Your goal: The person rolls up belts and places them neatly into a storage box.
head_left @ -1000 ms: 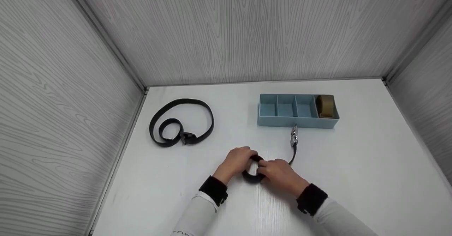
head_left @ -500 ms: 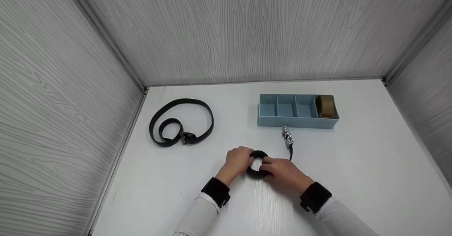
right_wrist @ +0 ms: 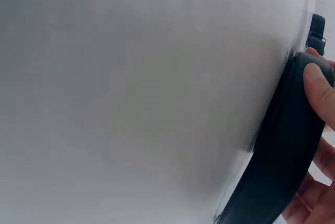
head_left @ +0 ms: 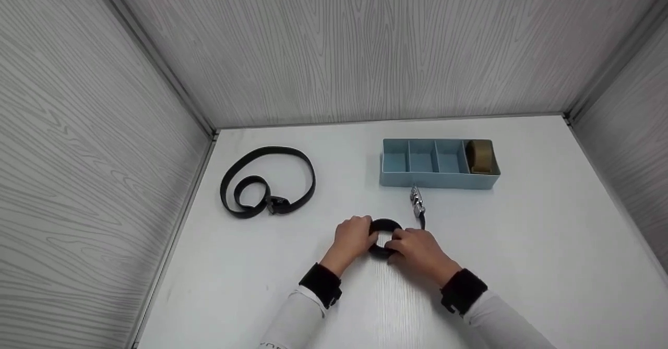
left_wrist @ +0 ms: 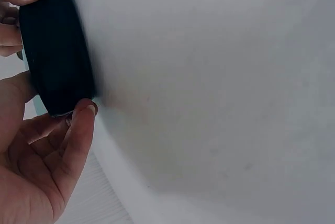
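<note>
Coil [head_left: 385, 225] from overhead and wrist-close

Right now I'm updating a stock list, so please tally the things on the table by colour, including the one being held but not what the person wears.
Black: 2, the held belt and the loose belt
Blue: 1, the tray
Brown: 1, the roll
Total: 4

The coiled belt [left_wrist: 57, 51] looks like smooth leather, its buckle [head_left: 417, 202] shiny metal, the divided tray [head_left: 438, 180] matt plastic, the tabletop [head_left: 250, 276] smooth, the walls [head_left: 313, 51] wood-grained.
</note>
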Motion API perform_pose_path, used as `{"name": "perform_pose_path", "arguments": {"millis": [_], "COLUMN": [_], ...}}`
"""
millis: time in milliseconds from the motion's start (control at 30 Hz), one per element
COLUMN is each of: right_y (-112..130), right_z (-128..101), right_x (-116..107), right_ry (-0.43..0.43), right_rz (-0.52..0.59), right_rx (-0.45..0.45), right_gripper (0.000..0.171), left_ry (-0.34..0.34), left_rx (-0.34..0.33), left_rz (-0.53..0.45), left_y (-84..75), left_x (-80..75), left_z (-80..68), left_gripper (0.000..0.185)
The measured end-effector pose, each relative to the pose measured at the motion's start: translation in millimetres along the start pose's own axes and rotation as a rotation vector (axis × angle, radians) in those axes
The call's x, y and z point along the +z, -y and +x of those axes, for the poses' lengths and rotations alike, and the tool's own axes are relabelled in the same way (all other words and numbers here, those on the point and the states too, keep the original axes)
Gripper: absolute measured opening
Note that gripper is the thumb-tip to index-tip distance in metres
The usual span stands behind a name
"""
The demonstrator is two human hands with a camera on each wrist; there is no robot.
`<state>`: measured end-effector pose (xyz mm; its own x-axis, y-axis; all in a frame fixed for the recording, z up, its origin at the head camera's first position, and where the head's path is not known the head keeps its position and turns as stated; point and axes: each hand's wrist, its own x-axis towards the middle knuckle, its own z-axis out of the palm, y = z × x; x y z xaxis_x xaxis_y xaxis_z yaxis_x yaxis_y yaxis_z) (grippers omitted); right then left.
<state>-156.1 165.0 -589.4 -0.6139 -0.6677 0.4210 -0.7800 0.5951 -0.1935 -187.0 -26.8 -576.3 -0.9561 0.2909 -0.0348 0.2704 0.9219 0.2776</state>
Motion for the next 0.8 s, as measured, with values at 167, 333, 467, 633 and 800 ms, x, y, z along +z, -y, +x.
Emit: {"name": "perform_pose_path", "arguments": {"millis": [167, 333, 467, 633, 800], "right_y": [0.1, -3.3, -7.2, -9.8, -11.9], "right_z": [1.7, -0.1, -1.3, -1.8, -2.2], "right_x": [-1.0, -6.8, -10.0, -10.4, -10.6], "right_ry": [0.029, 0.096, 0.12, 0.123, 0.122], "right_rz": [0.003, 0.032, 0.039, 0.055, 0.075], "right_rx": [-0.003, 0.011, 0.012, -0.009, -0.031], "right_gripper": [0.021, 0.023, 0.024, 0.025, 0.026], "left_ry": [0.0, 0.044, 0.07, 0.089, 0.112], "left_rx": [-0.002, 0.031, 0.061, 0.103, 0.153], "left_rz": [-0.02, -0.012, 0.004, 0.013, 0.033], "left_y": [-2.7, -3.2, -1.9, 0.0, 3.2], "left_x": [-2.6, -6.0, -6.6, -5.3, -7.6], "left_z": [1.0, 3.4, 5.0, 6.4, 7.4], "left_gripper": [0.015, 0.011, 0.011, 0.011, 0.01]}}
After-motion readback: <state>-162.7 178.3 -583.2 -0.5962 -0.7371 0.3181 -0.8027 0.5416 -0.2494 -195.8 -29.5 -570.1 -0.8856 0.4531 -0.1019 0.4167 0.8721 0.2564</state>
